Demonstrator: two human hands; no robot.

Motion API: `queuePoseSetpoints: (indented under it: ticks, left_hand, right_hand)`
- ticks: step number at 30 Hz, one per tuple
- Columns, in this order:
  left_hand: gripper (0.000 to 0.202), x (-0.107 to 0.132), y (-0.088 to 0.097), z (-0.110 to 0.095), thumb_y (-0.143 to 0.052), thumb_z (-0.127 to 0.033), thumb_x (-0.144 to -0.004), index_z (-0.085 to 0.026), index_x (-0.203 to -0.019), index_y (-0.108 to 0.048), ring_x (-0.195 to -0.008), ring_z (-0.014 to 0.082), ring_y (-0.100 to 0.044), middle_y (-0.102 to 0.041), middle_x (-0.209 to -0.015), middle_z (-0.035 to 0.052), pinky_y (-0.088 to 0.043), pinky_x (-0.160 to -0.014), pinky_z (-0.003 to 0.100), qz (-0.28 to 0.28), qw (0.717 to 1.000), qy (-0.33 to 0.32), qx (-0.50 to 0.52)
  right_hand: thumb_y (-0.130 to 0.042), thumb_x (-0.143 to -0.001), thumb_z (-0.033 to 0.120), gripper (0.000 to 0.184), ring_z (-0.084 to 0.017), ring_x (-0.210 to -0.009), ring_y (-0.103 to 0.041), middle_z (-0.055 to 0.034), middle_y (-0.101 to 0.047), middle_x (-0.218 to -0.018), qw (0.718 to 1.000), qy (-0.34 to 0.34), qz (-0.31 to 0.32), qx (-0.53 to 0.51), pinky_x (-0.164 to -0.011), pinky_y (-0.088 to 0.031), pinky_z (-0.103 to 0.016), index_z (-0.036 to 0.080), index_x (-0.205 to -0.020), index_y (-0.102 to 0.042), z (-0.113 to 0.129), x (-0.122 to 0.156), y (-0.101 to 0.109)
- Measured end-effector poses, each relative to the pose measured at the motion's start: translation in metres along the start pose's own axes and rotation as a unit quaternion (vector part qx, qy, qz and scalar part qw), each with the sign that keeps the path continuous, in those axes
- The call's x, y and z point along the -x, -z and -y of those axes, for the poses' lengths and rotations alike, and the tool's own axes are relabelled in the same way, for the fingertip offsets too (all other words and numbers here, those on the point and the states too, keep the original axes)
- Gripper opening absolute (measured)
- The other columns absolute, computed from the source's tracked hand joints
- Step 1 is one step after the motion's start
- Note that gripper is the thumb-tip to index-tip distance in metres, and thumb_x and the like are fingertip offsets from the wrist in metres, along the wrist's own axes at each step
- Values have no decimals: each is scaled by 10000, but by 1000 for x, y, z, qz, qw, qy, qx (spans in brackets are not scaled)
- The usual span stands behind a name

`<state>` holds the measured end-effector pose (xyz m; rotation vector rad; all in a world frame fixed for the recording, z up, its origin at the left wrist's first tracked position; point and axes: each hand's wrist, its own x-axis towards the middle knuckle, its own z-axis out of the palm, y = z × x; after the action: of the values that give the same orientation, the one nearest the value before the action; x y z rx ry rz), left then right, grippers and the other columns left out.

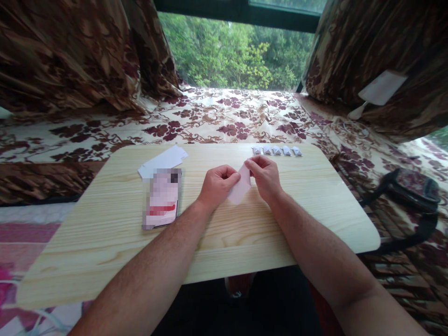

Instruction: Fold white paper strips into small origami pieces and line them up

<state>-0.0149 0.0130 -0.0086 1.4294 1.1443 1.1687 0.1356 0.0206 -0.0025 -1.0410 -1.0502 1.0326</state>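
Observation:
A small white piece of paper (240, 190) is held up over the middle of the table, slanting down to the left. My left hand (217, 184) pinches its left edge between thumb and fingers. At its upper right corner, my right hand (265, 175) grips it with thumb and forefinger. Part of the paper is hidden behind the fingers, and I cannot make out its folds clearly. Beyond my right hand, several small folded white paper pieces (277, 150) stand in a row by the table's far edge.
The pale wood-grain table (224, 252) has rounded corners. On its left lie white paper strips (163, 161) and a phone-shaped object (163, 198), blurred out. A dark chair arm (416, 205) is at right. A patterned cloth (231, 116) covers the ledge behind, below the window.

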Motion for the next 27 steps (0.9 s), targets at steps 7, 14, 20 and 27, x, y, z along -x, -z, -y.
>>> queuePoseSetpoints:
  ticks: [7,14,20,27]
  left_hand:
    - [235,0,0,-2,-734,-321,-736,-149,-640,-606,-523,77,-426,-534,-573,-35,-309,-481,209,7,1000,8,2]
    - [229,0,0,-1,-728,-317,-740,-152,-630,-612,-522,79,-428,-539,-565,-34,-310,-479,209,5,1000,4,-16]
    - [197,0,-1,-4,-725,-296,-726,-152,-636,-627,-512,81,-429,-549,-563,-32,-312,-471,210,7,1000,10,-17]
    - [187,1,-1,-4,-724,-297,-723,-154,-638,-639,-511,82,-433,-549,-564,-30,-308,-464,208,15,1000,11,-25]
  right_hand:
    - [-714,-734,285,137,-93,-553,-487,47,-574,-610,1000,15,1,-14,-527,-401,-232,190,-679,-634,-1,-1,0]
    - [-722,-723,300,147,-105,-567,-519,39,-598,-620,1000,5,-7,-14,-542,-439,-242,185,-684,-637,1,-1,0]
    - [-694,-726,262,124,-102,-549,-514,46,-579,-597,1000,16,-19,-17,-531,-441,-240,182,-659,-627,0,-2,1]
    - [-637,-729,235,106,-93,-528,-494,53,-549,-565,999,19,-44,-16,-522,-433,-231,187,-637,-611,1,-4,2]
